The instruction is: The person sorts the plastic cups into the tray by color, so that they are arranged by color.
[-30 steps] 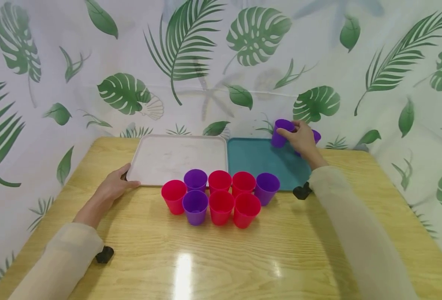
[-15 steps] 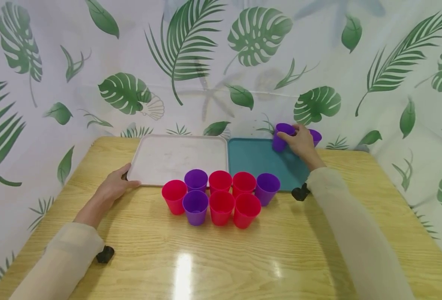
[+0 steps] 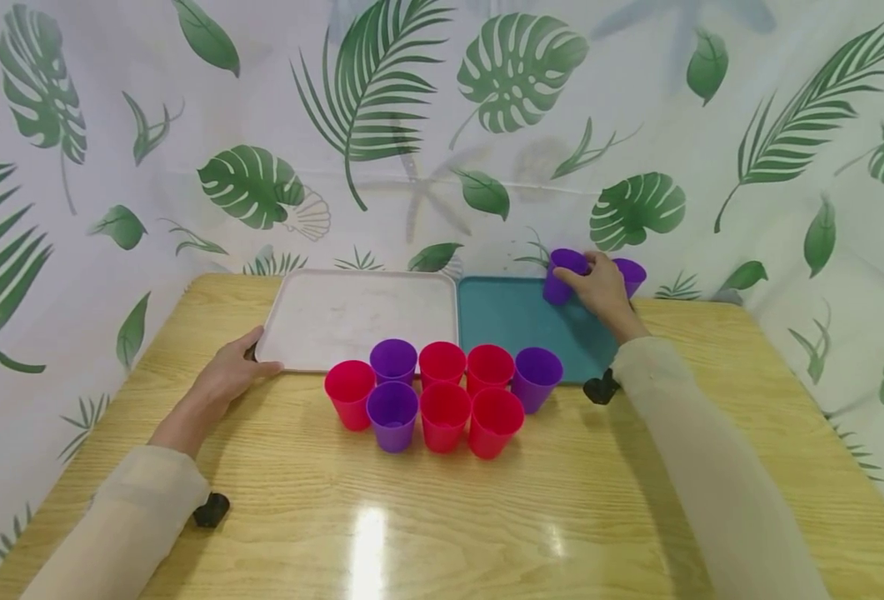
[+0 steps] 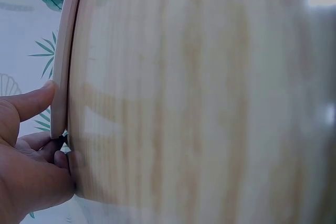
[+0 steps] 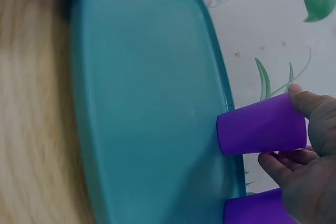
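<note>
At the back of the teal tray [image 3: 516,329], my right hand [image 3: 601,287] holds a purple cup [image 3: 559,287] near its rim, thumb on one side and fingers on the other. The right wrist view shows that cup [image 5: 262,127] with its base at the tray's far edge. Beside it stands a second purple cup [image 3: 629,275], partly behind the hand. My left hand [image 3: 227,369] grips the near left corner of the white tray [image 3: 359,321]. In the left wrist view its thumb [image 4: 37,102] presses the tray's edge [image 4: 62,77], with fingers curled below.
In front of the trays, several red cups [image 3: 444,421] and purple cups [image 3: 392,421] stand upright in two close rows on the wooden table [image 3: 277,500]. Some overlap the trays' near edges in the head view. A leaf-patterned cloth [image 3: 412,125] hangs right behind the trays.
My right hand has lowered the purple cup slightly toward the back of the teal tray, then stayed nearly still. The left hand and the other cups have not moved.
</note>
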{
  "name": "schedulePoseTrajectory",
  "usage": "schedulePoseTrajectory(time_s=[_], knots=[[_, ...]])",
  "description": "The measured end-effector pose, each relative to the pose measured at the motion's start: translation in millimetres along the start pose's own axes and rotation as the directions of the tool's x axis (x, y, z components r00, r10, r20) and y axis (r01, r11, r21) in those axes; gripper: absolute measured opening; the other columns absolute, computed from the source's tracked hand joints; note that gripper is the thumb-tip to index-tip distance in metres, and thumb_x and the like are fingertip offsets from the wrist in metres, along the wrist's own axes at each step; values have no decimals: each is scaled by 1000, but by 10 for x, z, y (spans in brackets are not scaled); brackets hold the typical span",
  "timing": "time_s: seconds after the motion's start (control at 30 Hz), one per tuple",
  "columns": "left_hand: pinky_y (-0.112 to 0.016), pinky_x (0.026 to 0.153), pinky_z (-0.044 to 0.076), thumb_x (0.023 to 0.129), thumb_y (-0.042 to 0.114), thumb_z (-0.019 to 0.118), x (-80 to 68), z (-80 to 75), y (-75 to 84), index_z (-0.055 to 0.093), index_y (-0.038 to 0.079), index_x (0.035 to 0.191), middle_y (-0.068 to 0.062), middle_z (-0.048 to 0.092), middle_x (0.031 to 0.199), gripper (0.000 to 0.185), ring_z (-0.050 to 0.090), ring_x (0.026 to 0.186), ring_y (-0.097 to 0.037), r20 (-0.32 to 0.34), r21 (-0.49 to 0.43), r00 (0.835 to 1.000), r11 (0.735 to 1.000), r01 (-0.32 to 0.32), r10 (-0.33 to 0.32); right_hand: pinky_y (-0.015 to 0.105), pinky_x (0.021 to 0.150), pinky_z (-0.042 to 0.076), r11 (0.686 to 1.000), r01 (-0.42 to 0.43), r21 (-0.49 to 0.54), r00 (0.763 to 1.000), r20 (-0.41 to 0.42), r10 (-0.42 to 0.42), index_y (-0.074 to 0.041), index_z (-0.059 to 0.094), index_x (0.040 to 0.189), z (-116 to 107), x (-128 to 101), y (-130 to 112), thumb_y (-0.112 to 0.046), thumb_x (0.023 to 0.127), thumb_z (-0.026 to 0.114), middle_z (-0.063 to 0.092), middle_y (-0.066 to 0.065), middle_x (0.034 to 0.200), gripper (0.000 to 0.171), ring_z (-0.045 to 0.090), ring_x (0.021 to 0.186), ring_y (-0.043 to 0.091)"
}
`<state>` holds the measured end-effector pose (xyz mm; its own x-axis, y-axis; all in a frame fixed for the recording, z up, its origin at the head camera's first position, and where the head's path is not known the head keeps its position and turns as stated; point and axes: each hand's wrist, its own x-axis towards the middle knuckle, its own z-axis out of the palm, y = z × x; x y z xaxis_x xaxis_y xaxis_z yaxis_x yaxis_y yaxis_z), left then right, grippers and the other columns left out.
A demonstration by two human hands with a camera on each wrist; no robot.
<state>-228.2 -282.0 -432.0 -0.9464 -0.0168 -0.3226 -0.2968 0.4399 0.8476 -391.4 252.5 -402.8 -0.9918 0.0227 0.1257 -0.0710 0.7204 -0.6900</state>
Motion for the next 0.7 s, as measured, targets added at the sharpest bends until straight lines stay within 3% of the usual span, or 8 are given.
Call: schedulePoseTrajectory(time_s=[0.2,0.3,0.37,0.53,0.7], knots=[[-52,126,12,103,17,65,-5,-7,11,1,6,165,-22,-1,170,90,3,156,-40,-9,17,1000,1000,12,-12,62,107,42,994,72,-85,997,20,-71,17,43,140,-73,-74,-29,-41,98,70,50,39,140,76,50,130,52],[-52,126,11,103,18,65,-9,-4,1,1,6,165,-22,-2,170,90,3,156,-40,-9,20,1000,1000,16,-16,62,108,42,991,93,-93,995,30,-90,16,39,145,-135,-134,-63,-38,99,69,47,39,144,77,50,132,52],[-52,126,11,102,18,65,-11,1,-6,1,6,165,-22,-2,170,91,3,156,-40,-9,22,1000,1000,18,-18,63,110,40,990,106,-90,994,25,-104,15,34,150,-187,-179,-87,-36,100,69,44,39,147,79,48,135,52],[-52,126,11,103,17,65,-1,11,-16,0,6,165,-22,-2,170,90,3,156,-40,-4,11,1000,1000,16,-16,61,108,44,983,168,-80,985,-28,-171,13,45,142,-347,-319,-174,-32,100,67,51,37,143,65,53,131,50],[-52,126,12,103,16,64,-7,14,-2,-1,6,165,-21,-3,170,90,2,157,-39,2,9,1000,1000,11,-11,59,109,43,978,210,3,977,-41,-210,13,42,147,-514,-493,-272,-30,102,65,50,32,148,66,53,132,49]])
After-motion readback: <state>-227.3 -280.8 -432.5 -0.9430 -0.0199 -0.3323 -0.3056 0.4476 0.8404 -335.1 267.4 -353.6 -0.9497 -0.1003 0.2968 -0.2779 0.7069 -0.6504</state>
